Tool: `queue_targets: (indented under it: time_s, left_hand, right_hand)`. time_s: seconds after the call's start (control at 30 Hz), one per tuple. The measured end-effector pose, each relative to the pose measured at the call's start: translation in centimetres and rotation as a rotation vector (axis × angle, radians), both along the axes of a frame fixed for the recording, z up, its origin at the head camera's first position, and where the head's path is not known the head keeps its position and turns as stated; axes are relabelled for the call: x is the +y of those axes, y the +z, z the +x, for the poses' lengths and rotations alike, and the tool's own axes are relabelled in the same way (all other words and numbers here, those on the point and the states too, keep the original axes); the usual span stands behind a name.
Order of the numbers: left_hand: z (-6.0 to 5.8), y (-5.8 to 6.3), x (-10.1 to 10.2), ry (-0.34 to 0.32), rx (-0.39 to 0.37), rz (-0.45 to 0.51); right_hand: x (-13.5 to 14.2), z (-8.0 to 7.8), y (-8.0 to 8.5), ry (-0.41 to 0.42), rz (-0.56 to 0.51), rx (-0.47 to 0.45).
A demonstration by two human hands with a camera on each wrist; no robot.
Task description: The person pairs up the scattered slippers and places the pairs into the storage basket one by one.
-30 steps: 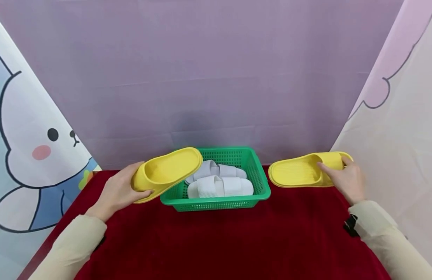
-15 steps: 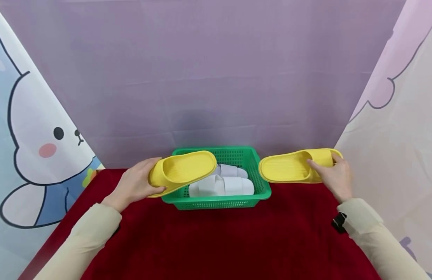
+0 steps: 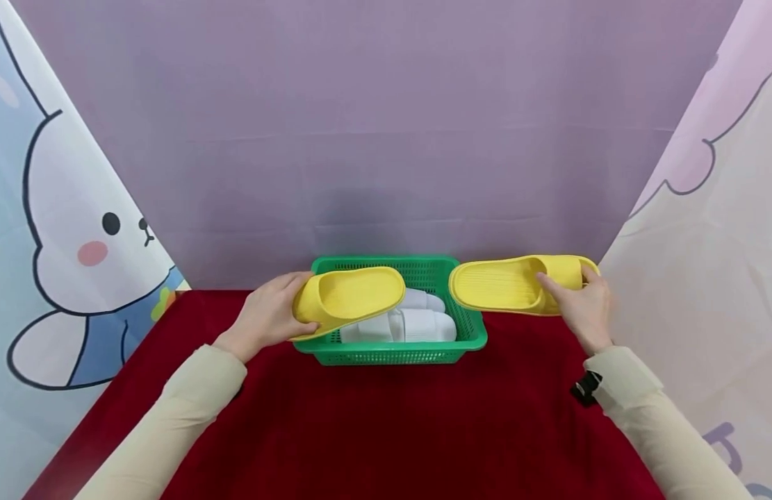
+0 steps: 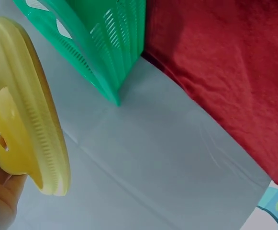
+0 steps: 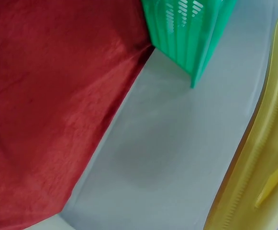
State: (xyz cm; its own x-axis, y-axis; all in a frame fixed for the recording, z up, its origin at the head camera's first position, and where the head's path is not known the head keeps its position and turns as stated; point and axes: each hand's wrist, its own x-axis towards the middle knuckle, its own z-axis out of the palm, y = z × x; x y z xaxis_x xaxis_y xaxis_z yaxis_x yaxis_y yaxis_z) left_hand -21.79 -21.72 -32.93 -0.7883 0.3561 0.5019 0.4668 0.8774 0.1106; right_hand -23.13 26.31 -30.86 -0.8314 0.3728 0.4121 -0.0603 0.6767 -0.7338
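Observation:
My left hand grips a yellow slipper by its toe end, thumb on the near side. That slipper's heel end hangs over the left part of a green plastic basket. In my right hand is the other yellow slipper, pinched at the strap, its heel end pointing left over the basket's right rim. White slippers lie inside the basket, partly hidden by the left yellow one. The left wrist view shows the yellow slipper raised beside the basket; the right wrist view catches only part of the other slipper.
A dark red cloth covers the table under the basket. Behind it rises a purple-grey curtain. Printed panels stand at both sides, the left one with a cartoon rabbit.
Both hands have moved inward with their yellow slippers, the left one rightward and the right one leftward. The left slipper now covers more of the white slippers.

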Motion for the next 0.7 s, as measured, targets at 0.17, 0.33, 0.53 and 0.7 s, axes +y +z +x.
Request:
queue_targets:
  time_s: [0.17, 0.33, 0.53, 0.7]
  left_hand:
    - [-0.1, 0.3, 0.9, -0.001, -0.026, -0.036]
    - [-0.2, 0.4, 1.7, -0.015, -0.029, -0.068]
    - [-0.1, 0.2, 2.1, -0.016, -0.035, -0.060]
    - [-0.1, -0.1, 2.3, -0.021, -0.040, -0.066]
  right_hand:
    - [-1.2, -0.4, -0.1, 0.058, -0.030, 0.026]
    - [-3.1, -0.3, -0.4, 0.080, -0.058, -0.040]
    - [-5.9, -1.0, -0.5, 0.121, -0.081, -0.043]
    - [-7.4, -1.1, -0.7, 0.142, -0.096, -0.048]
